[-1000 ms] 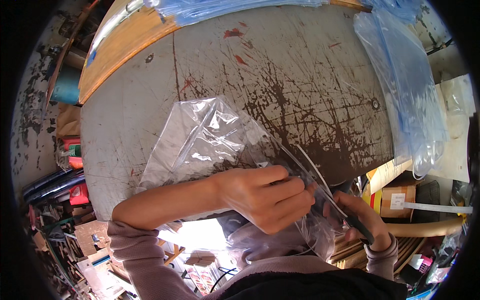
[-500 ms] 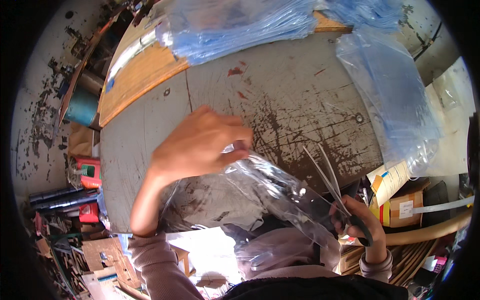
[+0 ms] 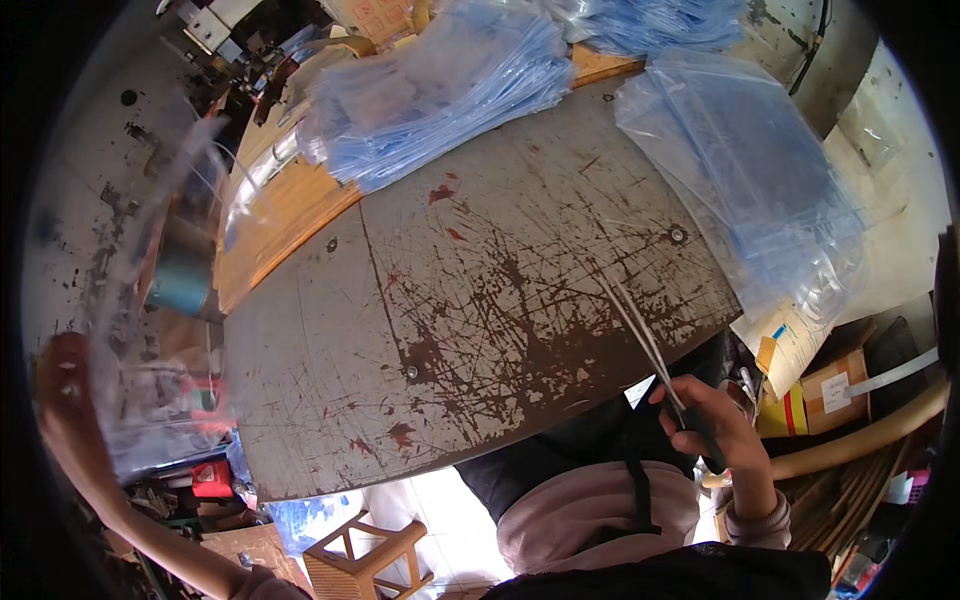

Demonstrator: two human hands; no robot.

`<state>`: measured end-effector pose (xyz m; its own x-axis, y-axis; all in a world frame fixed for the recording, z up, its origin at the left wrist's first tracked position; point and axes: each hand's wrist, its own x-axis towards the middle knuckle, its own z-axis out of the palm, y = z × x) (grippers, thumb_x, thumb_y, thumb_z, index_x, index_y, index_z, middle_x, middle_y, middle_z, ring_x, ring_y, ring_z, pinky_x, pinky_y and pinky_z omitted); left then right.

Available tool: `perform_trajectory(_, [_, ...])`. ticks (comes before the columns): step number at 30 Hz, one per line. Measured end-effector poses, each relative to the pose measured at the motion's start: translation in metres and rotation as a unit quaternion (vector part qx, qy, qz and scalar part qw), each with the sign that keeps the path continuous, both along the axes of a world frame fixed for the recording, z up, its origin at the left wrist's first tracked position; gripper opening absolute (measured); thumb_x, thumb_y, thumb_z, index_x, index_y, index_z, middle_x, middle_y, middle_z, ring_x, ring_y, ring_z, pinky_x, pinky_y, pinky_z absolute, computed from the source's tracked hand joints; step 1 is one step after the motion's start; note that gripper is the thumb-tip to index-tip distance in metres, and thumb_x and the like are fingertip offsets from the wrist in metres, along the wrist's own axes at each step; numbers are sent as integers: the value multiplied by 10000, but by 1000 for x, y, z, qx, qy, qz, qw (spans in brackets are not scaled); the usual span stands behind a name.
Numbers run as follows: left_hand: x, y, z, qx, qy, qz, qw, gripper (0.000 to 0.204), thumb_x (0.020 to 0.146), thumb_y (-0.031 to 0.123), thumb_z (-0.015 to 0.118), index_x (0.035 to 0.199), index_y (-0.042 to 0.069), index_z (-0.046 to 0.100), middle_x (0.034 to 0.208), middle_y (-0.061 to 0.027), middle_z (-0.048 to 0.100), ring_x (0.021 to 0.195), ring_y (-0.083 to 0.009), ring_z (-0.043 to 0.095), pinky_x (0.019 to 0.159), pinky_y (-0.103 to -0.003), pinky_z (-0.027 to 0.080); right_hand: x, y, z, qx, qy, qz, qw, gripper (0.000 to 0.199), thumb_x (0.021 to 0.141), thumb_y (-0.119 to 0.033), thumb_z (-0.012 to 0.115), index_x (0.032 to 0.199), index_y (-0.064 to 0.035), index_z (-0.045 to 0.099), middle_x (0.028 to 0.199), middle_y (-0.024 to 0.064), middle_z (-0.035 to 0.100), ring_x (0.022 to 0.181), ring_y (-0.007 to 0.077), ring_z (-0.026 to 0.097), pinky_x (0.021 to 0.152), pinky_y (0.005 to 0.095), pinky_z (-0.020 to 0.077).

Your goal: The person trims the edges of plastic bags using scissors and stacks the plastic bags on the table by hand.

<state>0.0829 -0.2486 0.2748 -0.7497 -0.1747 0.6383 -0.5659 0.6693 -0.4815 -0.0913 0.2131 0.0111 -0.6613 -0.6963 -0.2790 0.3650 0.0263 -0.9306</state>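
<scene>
My right hand (image 3: 712, 420) grips the dark handles of a pair of long scissors (image 3: 640, 335), whose blades lie over the near right edge of the scratched grey worktable (image 3: 470, 290). Far out to the left, my left hand (image 3: 68, 385) holds a clear plastic bag (image 3: 150, 300), which is blurred and hangs off the table's left side. A stack of bluish clear bags (image 3: 745, 170) rests on the table's right part, and another heap of bags (image 3: 440, 80) lies at the back.
A wooden board (image 3: 280, 220) borders the table's far left edge. A small wooden stool (image 3: 365, 555) stands on the floor below. Cardboard boxes (image 3: 830, 385) and clutter fill the right side; tools and red items crowd the floor at left.
My left hand has swung the clear bag from the middle of the table far out to the left. My right hand with the scissors has stayed near the table's right edge.
</scene>
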Motion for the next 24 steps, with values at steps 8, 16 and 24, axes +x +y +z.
perform_trajectory(8, [-99, 164, -170, 664, -190, -260, 675, 154, 877, 66, 573, 957, 12, 453, 701, -92, 607, 634, -201, 662, 530, -294, 505, 4, -10, -10, -13, 69, 49, 996, 489, 746, -35, 703, 1188, -27, 492, 792, -8, 488, 741, 53, 473, 652, 197, 383])
perform_trajectory(16, [-150, 168, -219, 437, -147, -477, 748, 277, 777, 69, 677, 1041, 66, 592, 1028, -97, 572, 901, -247, 593, 797, -347, 472, 18, 15, -18, 9, 30, -47, 998, 485, 693, -84, 734, 1099, -9, 480, 817, 28, 496, 727, 88, 475, 645, 213, 390])
perform_trajectory(24, [-181, 147, -239, 504, -257, -528, 633, 185, 722, 142, 732, 882, 97, 651, 814, -19, 601, 816, -190, 574, 756, -311, 411, 15, -4, -9, -12, -11, -33, 999, 490, 670, -126, 764, 1059, -15, 487, 827, 34, 509, 711, 90, 474, 658, 221, 387])
